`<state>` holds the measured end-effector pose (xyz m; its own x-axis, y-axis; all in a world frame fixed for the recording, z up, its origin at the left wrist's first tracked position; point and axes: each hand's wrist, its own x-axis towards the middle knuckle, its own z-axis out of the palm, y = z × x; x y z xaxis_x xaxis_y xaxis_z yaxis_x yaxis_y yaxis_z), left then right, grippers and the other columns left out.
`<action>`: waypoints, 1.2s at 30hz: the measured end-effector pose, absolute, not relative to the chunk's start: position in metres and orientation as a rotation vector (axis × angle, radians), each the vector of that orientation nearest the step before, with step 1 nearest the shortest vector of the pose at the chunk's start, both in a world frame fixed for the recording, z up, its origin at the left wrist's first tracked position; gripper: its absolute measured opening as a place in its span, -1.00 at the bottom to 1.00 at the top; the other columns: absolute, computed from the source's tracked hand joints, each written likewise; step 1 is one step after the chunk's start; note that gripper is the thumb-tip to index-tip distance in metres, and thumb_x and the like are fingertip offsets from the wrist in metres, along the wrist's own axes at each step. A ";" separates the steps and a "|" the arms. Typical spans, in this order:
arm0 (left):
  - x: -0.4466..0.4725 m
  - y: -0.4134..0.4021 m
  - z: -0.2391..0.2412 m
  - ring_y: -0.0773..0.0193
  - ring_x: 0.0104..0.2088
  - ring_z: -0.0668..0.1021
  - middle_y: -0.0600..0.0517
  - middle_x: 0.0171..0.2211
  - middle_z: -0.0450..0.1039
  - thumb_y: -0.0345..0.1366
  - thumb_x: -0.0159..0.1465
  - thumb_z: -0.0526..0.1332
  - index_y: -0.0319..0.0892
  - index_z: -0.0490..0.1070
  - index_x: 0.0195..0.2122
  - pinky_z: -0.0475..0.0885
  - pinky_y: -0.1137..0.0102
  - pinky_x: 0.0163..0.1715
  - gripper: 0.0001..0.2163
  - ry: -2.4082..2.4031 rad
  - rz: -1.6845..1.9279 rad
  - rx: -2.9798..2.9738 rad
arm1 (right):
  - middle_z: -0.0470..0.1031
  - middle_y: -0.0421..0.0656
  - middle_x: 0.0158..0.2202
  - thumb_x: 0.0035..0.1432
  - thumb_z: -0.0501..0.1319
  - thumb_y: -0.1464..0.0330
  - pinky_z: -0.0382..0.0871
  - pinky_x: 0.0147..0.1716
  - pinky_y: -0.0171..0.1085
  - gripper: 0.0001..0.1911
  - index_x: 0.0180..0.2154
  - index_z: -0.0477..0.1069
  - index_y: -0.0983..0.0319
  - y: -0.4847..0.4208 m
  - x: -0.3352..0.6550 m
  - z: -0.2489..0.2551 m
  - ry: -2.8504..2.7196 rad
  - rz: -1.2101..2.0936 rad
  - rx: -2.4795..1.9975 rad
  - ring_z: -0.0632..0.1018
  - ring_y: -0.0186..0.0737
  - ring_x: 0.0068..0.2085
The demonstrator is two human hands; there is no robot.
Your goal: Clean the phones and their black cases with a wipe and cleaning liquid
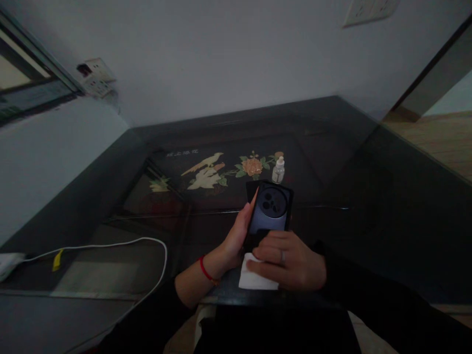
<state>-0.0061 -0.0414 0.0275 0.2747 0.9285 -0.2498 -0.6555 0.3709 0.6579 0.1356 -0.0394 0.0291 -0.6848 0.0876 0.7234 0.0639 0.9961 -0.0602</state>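
There's the bottle (278, 173), twelve o'clock from the phone (271, 220); tissue (256, 281) at six (under the right hand (291, 260)); cable (142, 239), eight!

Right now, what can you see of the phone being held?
The phone shows its back: a smooth-looking greyish face within dark edges, with a large, round camera disc bearing several lenses near the top. Its top points away from the person, leaning right. The left hand grips its left side; the right hand hides part of its lower end, and whether they touch is unclear. White cloth or tissue shows near that end.
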 end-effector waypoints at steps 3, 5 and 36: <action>-0.007 -0.042 0.026 0.18 0.00 0.51 0.04 0.06 0.47 -0.10 0.33 0.08 -0.05 0.21 0.26 0.35 0.37 0.00 -0.52 0.660 1.070 0.464 | 0.48 -0.12 -0.39 0.28 0.07 0.45 0.36 -0.40 -0.28 -0.82 -0.21 0.46 0.30 -0.033 0.141 0.028 -2.281 0.022 -0.237 0.48 -0.28 -0.36; -0.008 -0.044 0.026 0.17 -0.11 0.55 0.03 0.03 0.48 -0.05 0.31 0.09 0.02 0.15 0.28 0.41 0.33 -0.10 -0.49 0.619 1.004 0.441 | 0.50 -0.08 -0.34 0.26 0.11 0.43 0.42 -0.34 -0.25 -0.83 -0.19 0.46 0.28 -0.023 0.148 0.026 -2.202 0.013 -0.475 0.51 -0.24 -0.31; -0.011 -0.042 0.030 0.15 0.05 0.49 0.04 0.09 0.45 -0.07 0.32 0.09 0.01 0.19 0.26 0.34 0.29 0.07 -0.51 0.649 1.038 0.451 | 0.51 -0.11 -0.40 0.23 0.12 0.50 0.44 -0.35 -0.25 -0.84 -0.24 0.48 0.31 -0.026 0.144 0.032 -2.183 0.018 -0.390 0.50 -0.24 -0.33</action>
